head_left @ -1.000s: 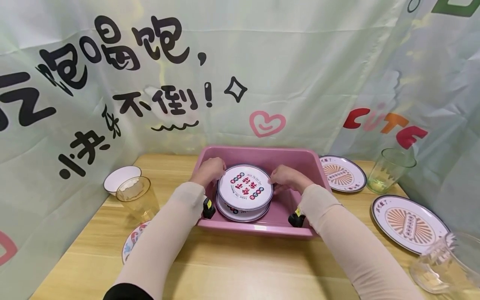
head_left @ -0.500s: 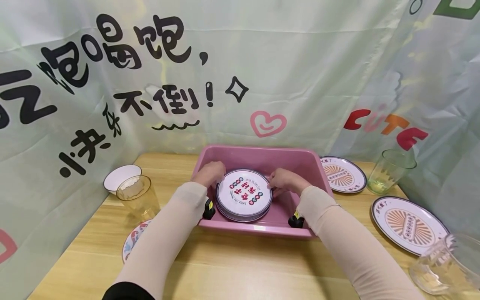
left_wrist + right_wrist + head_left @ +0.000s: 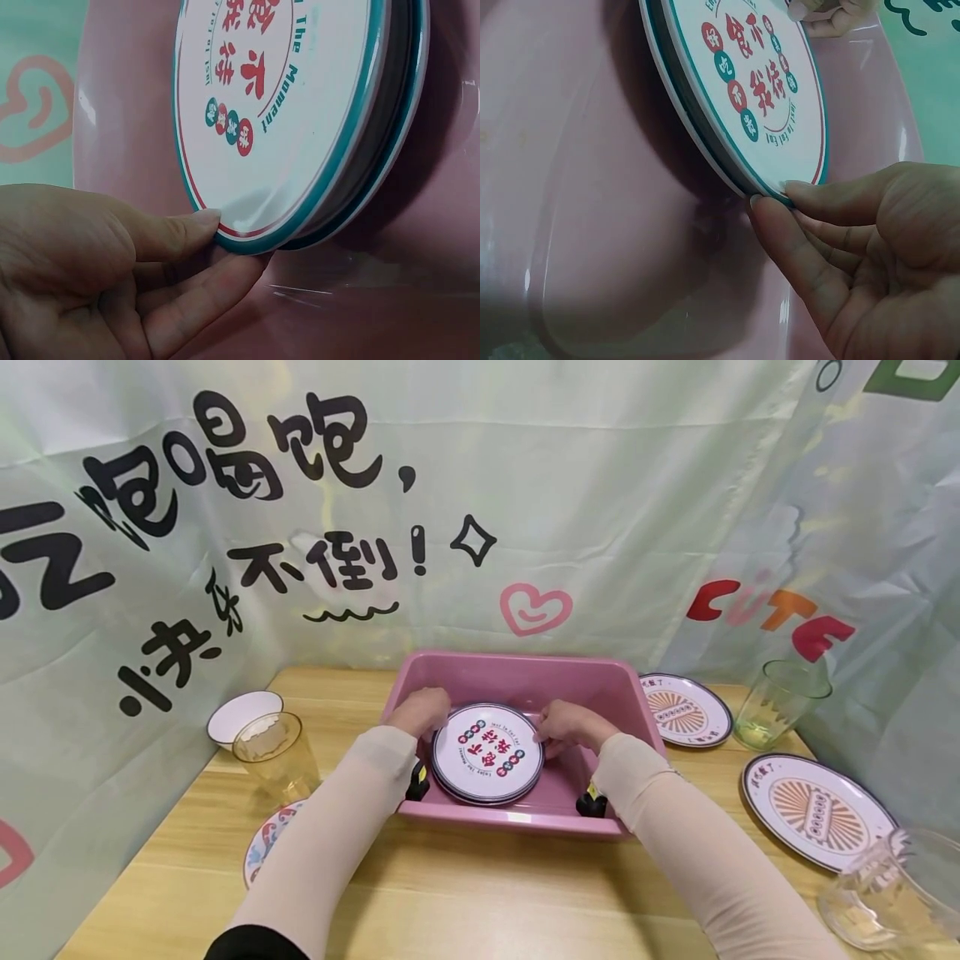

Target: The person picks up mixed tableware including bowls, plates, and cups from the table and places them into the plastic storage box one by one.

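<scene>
A round white plate (image 3: 488, 752) with a dark rim and red and teal lettering lies over another plate in the pink tub (image 3: 525, 672). My left hand (image 3: 422, 710) pinches its left edge; in the left wrist view the thumb (image 3: 199, 223) is on top and a finger is under the rim. On the opposite edge my right hand (image 3: 573, 724) pinches the same plate, its thumb (image 3: 817, 196) above and forefinger below the rim. The lower plate (image 3: 405, 112) shows as a second rim just beneath, with a narrow dark gap between.
Left of the tub stand a white bowl (image 3: 243, 717), an amber glass (image 3: 277, 760) and a patterned plate (image 3: 266, 839) partly behind the sleeve. On the right are two sunburst plates (image 3: 686, 710), a green glass (image 3: 780, 706) and a clear pitcher-like glass (image 3: 885, 893). Printed cloth hangs behind.
Both hands have lowered the top plate toward the one beneath. Earlier the lower plate's face showed in front; now only its rim shows. The tub and the surrounding dishes stay put.
</scene>
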Tool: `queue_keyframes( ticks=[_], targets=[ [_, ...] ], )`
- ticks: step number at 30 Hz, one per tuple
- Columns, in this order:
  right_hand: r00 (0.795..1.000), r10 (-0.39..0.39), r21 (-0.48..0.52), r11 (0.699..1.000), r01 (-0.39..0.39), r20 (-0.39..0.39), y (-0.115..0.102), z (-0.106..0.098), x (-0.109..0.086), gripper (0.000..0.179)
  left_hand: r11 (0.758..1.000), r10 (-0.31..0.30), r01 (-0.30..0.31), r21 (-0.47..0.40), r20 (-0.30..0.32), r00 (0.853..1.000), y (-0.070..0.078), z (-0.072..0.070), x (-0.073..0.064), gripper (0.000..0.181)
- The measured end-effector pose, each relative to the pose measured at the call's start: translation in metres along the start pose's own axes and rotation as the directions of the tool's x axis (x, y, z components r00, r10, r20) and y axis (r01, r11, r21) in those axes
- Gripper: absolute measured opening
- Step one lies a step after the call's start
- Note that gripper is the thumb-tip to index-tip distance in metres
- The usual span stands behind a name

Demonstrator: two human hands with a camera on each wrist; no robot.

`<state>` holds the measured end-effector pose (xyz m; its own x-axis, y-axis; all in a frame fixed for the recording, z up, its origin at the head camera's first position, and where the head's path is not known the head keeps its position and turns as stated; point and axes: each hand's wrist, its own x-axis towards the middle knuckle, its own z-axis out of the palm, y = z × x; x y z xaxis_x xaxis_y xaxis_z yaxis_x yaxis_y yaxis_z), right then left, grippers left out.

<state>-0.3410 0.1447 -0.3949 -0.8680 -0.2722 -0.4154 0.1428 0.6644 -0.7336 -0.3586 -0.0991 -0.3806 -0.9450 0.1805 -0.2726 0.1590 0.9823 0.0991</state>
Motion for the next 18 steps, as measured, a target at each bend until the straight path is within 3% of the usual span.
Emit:
queue_keyframes(
  ticks=[8, 18],
  targets=[
    [1.0, -0.001, -0.078, 0.997, 0.0, -0.01, -0.0015, 0.0031, -0.006, 0.007, 0.997, -0.047, 0.048, -0.064, 0.013, 0.999, 0.0018, 0.0005, 0.0007, 0.012],
    [1.0, -0.003, -0.073, 0.997, 0.002, -0.018, -0.0009, 0.0042, -0.0041, 0.006, 0.991, -0.121, 0.123, -0.049, 0.041, 0.992, 0.0037, 0.0013, 0.0024, 0.011]
  ],
)
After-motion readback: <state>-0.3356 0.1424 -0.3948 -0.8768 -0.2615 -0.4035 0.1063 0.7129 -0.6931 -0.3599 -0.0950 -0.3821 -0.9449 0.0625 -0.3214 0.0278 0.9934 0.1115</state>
